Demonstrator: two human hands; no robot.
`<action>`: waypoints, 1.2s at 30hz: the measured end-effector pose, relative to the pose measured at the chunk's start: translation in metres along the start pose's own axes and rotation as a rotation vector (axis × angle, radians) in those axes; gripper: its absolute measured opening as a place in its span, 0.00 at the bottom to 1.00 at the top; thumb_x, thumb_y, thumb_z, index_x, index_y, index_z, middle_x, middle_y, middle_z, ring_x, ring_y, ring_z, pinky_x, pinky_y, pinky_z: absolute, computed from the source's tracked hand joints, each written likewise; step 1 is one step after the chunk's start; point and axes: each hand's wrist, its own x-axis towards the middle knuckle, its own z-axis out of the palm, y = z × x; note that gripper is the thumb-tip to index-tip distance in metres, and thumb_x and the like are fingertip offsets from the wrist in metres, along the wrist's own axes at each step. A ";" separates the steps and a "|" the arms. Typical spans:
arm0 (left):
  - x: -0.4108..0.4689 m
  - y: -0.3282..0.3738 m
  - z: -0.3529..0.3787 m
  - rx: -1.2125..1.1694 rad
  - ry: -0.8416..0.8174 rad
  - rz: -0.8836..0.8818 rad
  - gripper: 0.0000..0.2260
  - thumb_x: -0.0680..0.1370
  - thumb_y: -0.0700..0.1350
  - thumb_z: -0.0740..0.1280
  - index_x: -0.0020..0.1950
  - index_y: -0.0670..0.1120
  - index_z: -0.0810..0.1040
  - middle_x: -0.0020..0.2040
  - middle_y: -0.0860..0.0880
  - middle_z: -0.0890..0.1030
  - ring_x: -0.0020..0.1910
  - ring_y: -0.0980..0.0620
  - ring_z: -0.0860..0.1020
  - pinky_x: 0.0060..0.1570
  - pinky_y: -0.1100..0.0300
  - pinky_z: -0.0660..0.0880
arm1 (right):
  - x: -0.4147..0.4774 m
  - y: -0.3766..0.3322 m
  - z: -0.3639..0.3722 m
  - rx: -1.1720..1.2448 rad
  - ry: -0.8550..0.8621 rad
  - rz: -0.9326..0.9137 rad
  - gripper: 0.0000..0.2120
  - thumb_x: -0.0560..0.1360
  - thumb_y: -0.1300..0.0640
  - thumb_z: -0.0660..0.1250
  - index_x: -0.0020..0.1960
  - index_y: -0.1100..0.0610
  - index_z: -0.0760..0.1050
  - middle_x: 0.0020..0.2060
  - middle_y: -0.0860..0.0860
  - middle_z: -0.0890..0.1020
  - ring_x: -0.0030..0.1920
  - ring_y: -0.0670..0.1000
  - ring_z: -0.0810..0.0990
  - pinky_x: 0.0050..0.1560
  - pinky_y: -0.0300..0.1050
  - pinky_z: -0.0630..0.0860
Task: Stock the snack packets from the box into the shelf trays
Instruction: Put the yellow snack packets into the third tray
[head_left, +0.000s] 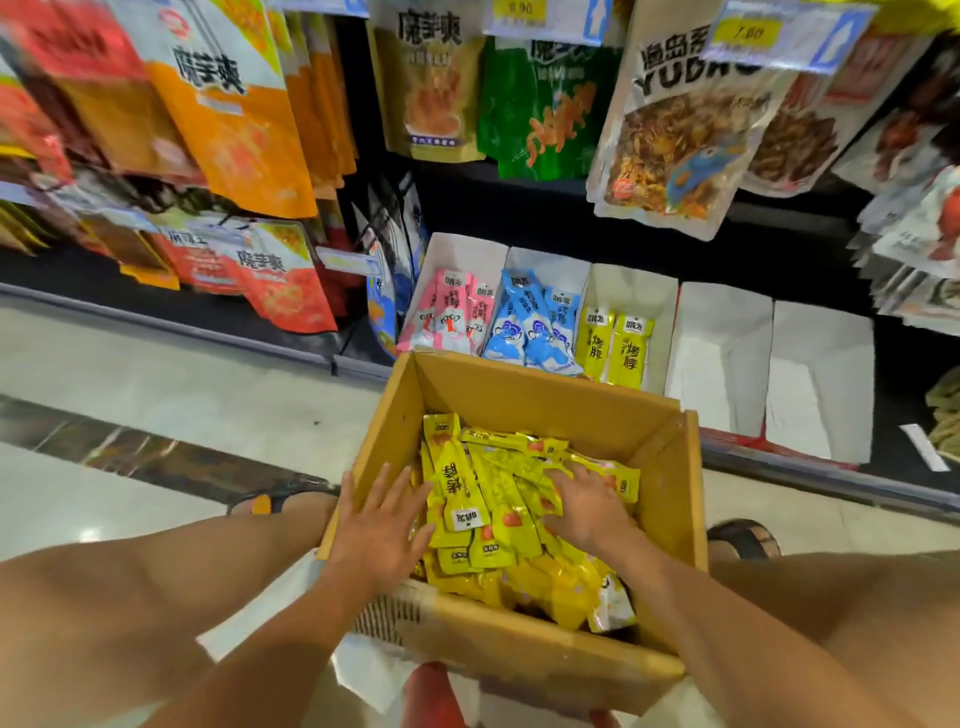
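Resting wide-spread on yellow packets (483, 499) in the box (670, 467): left grip (382, 525), right grip (589, 504); "YUDAO" pouch (680, 119) above

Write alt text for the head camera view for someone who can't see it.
Two bare hands, left hand and right hand, press into yellow snack packets in a cardboard box. Behind it, white shelf trays hold pink, blue and yellow packets; two trays look empty.
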 end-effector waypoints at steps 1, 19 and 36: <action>-0.005 -0.001 0.004 0.002 -0.004 -0.008 0.30 0.83 0.67 0.39 0.82 0.61 0.61 0.82 0.51 0.61 0.83 0.45 0.50 0.76 0.28 0.41 | -0.001 -0.005 0.010 -0.001 -0.043 -0.014 0.37 0.73 0.40 0.70 0.77 0.45 0.61 0.77 0.55 0.62 0.75 0.60 0.64 0.70 0.57 0.67; -0.010 0.000 -0.004 -0.049 0.017 -0.040 0.30 0.82 0.64 0.38 0.82 0.60 0.59 0.84 0.51 0.53 0.84 0.47 0.43 0.74 0.31 0.33 | 0.050 -0.109 0.062 0.897 -0.374 0.382 0.38 0.76 0.61 0.72 0.79 0.51 0.55 0.53 0.55 0.77 0.44 0.54 0.81 0.44 0.49 0.79; -0.012 -0.004 0.001 -0.107 0.088 -0.056 0.28 0.82 0.64 0.43 0.78 0.59 0.67 0.82 0.52 0.61 0.84 0.46 0.48 0.76 0.32 0.35 | 0.064 -0.102 0.030 0.751 -0.105 0.421 0.08 0.76 0.56 0.67 0.39 0.52 0.77 0.38 0.54 0.81 0.42 0.58 0.81 0.46 0.51 0.80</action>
